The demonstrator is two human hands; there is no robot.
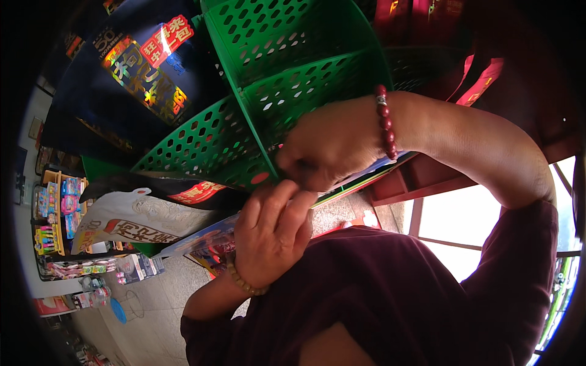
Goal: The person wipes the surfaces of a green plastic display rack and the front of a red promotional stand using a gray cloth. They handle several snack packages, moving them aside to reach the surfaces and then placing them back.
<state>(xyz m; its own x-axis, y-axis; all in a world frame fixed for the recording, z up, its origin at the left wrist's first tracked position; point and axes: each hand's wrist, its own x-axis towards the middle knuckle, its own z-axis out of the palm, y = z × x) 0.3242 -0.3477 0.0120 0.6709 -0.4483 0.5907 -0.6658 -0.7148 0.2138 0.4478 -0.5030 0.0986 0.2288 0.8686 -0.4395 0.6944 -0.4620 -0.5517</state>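
A green perforated plastic basket (270, 91) with divided compartments is right in front of me. My right hand (327, 146), wearing a red bead bracelet (387, 123), is curled over a front compartment beside a divider. Its fingertips are hidden, so I cannot tell if they hold anything. Just below it, at the basket's front edge, my left hand (274, 224) has bent fingers close against the right hand. A pale bead bracelet (247, 281) circles the left wrist. Left of that hand, a silver-and-black printed package (151, 215) leans outward in a front compartment.
Large dark glossy packages (132, 78) bearing writing stand at the back left. Red packages (480, 82) stick up on the right. Farther off at left are a shelf of small packaged goods (59, 210) and a blue round object (118, 311) on the tiled floor (151, 329).
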